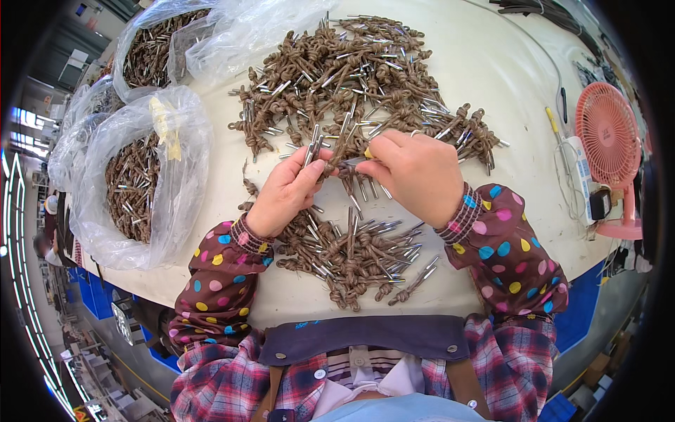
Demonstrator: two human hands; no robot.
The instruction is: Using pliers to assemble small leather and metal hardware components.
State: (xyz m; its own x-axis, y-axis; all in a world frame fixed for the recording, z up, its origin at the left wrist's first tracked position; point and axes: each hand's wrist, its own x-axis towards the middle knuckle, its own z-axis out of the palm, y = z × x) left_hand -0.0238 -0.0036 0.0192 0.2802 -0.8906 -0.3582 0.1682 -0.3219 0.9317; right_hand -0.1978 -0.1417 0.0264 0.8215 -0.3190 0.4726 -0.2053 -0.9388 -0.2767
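Both hands pinch one knotted brown cord piece above the cream desk [485, 77].

We see the left hand [287, 191] closed on the cord piece [342, 156], thumb and fingers clamping its metal-tipped ends; the right hand [415, 172] is closed too, gripping the same piece from the other side, just beside the left. The piece sits between a big far pile [351, 77] of like cords and a smaller near pile [351, 257] under the wrists. Left of us, clear plastic bags [140, 183] hold more cords. A pink fan [608, 137] stands at the desk's right edge, well apart. Polka-dot sleeve covers on both forearms.
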